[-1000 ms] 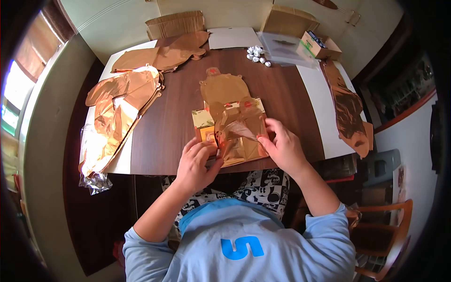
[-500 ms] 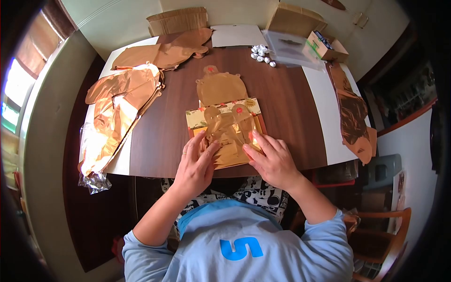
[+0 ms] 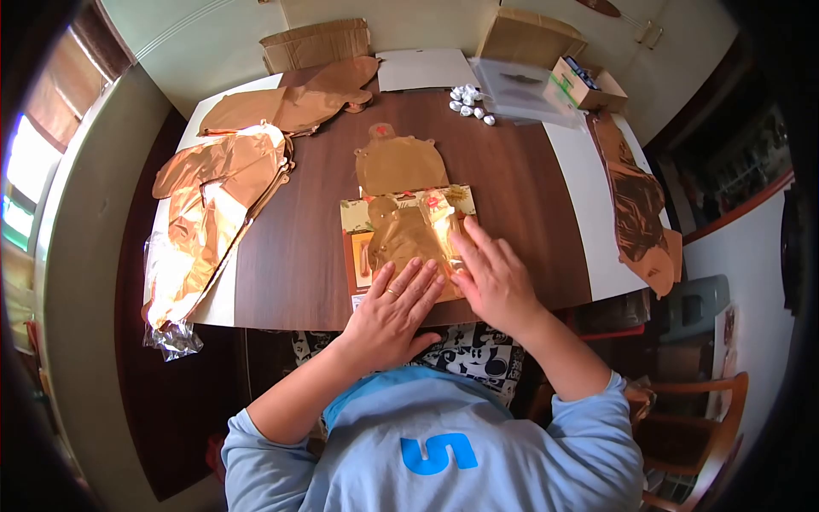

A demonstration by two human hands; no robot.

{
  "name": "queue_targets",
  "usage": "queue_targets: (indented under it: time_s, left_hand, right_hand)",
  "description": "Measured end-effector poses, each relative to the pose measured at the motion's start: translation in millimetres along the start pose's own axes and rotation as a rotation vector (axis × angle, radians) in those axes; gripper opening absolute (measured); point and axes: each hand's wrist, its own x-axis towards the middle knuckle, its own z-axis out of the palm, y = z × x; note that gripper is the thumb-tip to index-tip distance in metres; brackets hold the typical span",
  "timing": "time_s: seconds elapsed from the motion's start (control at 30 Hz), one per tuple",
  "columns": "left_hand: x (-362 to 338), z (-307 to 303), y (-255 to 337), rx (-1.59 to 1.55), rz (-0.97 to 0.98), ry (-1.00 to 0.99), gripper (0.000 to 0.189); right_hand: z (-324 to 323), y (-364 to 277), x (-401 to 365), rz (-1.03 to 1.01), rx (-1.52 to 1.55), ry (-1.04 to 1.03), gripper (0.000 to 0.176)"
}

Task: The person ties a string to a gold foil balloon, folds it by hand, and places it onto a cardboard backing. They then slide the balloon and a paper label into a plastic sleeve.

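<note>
Our left hand (image 3: 394, 307) and right hand (image 3: 490, 275), fingers spread, press flat on the folded gold foil balloon (image 3: 401, 239) near the dark wooden worktop's (image 3: 299, 247) front edge.

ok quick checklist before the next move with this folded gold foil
1. Left hand and right hand spread flat on the folded gold foil: ok
2. Foil resting on the printed card: ok
3. Foil pressed fully flat under the palms: cannot tell
4. Card's near edge fully on the table: hidden by the hands, cannot tell
5. Loose foil piece beyond the card kept off it: edges meet, cannot tell
</note>
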Motion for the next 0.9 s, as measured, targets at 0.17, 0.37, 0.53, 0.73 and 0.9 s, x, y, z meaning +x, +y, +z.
queue_targets:
  time_s: [0.17, 0.37, 0.53, 0.73, 0.9]
  left_hand:
    - [1, 1, 4, 0.055, -0.017, -0.032, 0.077]
    - [1, 1, 4, 0.071, -0.022, -0.046, 0.075]
    - [0, 2, 2, 0.052, -0.012, -0.036, 0.074]
    - [0, -1, 3, 0.036, -0.013, -0.046, 0.074]
    - [-2, -2, 3, 0.023, -0.007, 0.042, 0.070]
  right_hand:
    - [-6, 42, 42, 0.156, 0.200, -0.025, 0.075]
    - [-3, 82, 106, 0.348, 0.271, -0.288, 0.059]
    - [-7, 92, 129, 0.406, 0.521, -0.488, 0.026]
    - [-29, 124, 149, 0.186, 0.692, 0.164, 0.012]
    - [-107, 124, 142, 0.266, 1.066, 0.191, 0.013]
